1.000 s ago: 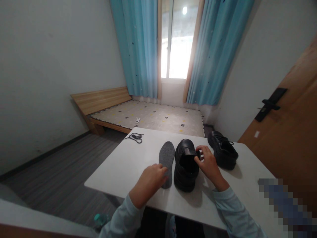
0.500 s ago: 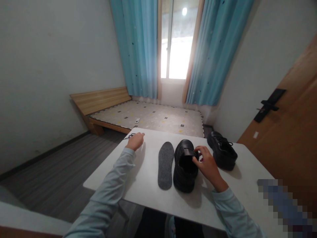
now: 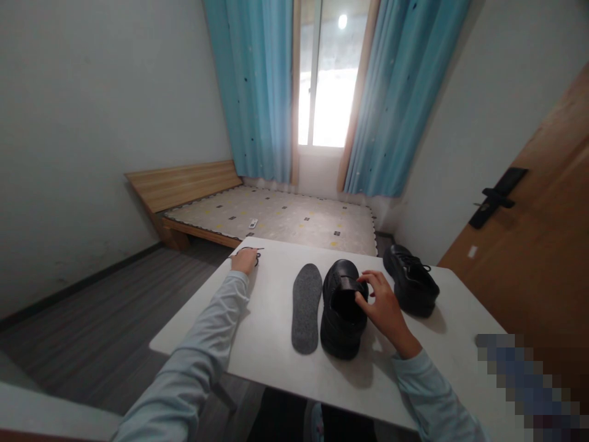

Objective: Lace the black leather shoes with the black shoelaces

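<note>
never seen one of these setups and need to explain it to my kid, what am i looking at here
There's no robot here: a person works with two bare hands, seen by one camera worn on the head, looking forward and down. On the white table lie a dark lace, a grey insole, a black shoe just right of it and a second shoe farther right. The left hand covers part of the lace; whether it grips is hidden. The right hand has its fingers at the first shoe's opening.

Two black shoes [image 3: 343, 316], one insole [image 3: 307, 310]
</note>
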Tool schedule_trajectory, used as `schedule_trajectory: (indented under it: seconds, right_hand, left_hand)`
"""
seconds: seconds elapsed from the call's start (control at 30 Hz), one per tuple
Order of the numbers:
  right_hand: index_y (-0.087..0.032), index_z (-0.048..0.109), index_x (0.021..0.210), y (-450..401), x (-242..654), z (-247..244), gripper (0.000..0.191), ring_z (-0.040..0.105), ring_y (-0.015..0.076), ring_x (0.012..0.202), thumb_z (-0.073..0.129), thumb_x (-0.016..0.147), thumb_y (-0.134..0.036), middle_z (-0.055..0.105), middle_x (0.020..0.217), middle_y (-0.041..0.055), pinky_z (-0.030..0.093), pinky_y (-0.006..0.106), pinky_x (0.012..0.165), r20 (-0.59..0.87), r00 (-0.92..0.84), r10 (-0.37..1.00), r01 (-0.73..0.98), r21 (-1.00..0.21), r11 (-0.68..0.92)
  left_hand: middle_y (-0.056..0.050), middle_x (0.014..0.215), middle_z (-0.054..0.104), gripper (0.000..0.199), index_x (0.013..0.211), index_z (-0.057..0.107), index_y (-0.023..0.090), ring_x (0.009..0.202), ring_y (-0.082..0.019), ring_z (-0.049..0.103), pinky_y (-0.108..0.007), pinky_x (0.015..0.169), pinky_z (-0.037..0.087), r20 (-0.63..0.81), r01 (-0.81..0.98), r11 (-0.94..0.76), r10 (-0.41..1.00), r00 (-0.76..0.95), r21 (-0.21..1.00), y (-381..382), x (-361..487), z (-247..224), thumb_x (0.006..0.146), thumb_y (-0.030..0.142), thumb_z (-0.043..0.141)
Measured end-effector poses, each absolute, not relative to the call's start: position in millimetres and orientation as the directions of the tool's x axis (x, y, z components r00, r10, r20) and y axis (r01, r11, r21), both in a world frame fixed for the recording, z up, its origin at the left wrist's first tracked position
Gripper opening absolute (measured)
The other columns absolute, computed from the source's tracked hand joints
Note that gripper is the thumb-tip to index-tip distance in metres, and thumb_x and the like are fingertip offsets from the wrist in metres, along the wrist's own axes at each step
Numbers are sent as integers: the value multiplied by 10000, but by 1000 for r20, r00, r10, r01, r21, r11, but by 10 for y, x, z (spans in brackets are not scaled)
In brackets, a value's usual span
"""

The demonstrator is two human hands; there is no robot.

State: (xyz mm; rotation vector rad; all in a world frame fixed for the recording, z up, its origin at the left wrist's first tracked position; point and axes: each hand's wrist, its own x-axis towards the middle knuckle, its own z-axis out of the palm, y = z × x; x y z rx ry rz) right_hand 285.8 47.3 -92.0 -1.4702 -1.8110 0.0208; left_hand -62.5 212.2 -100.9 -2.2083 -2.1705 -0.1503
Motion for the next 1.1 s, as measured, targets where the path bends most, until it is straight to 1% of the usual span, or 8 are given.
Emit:
schedule_trajectory:
  seconds: [0.17,0.4,0.57,0.67,0.8,0.97,1.03,1.1]
  right_hand:
    - [-211,539,931,473,2857,-918,179,521,258,1047,534,754,-233,517,1113,100,503,384,765,557,-22,830,815,-471,337]
    - [-213,537,926,473,2873,-908,178,526,261,1041,537,749,-227,516,1116,99,501,386,762,554,-12,832,814,-478,330]
    - [-213,536,922,473,2868,-896,171,525,264,1046,533,751,-226,516,1114,100,501,393,769,552,-16,834,814,-478,332]
    - [-216,542,923,474,2867,-892,176,530,264,1038,532,747,-224,522,1106,100,502,395,766,559,-18,829,810,-478,340]
    - [-215,546,920,485,2862,-874,177,532,264,1033,531,744,-226,525,1104,102,503,393,760,565,-15,825,811,-476,340]
    - [-211,538,929,493,2830,-840,178,523,262,1051,524,753,-228,516,1114,102,501,386,761,541,-14,841,812,-485,326]
    - [-211,538,929,493,2814,-829,177,525,261,1047,524,753,-227,517,1108,102,501,385,761,539,-14,843,812,-486,324]
    - [-211,541,921,493,2800,-821,173,529,261,1038,526,749,-226,521,1099,101,501,386,758,545,-13,838,812,-484,327]
  left_hand:
    - [-125,1101,601,328,1079,597,190,1034,-234,543,-362,856,454,147,1000,-5,989,1,26,2133,-640,-1033,897,161,327]
    - [-152,1088,576,318,1025,596,152,1033,-262,540,-367,824,459,211,1000,-12,977,8,18,2101,-598,-938,884,110,314]
    - [-120,1100,568,346,1081,558,176,1027,-213,550,-299,834,451,281,996,-79,958,64,44,2050,-389,-755,889,80,286]
    - [-118,1084,576,324,1091,554,169,999,-210,572,-288,825,453,346,983,-134,935,84,125,1974,-183,-642,886,85,318]
    - [-111,1079,595,270,1066,577,168,958,-213,596,-307,828,460,383,946,-207,918,100,251,1855,94,-542,883,128,384]
    - [-83,989,646,218,994,614,160,956,-187,594,-281,862,449,371,829,-348,910,185,439,1761,347,-553,825,111,485]
    - [-81,983,648,233,1000,605,161,949,-179,596,-277,860,449,363,798,-359,912,189,485,1743,414,-592,817,92,479]
    - [-87,992,640,294,1068,568,169,941,-176,598,-279,846,451,338,801,-324,927,162,504,1733,455,-643,815,66,458]
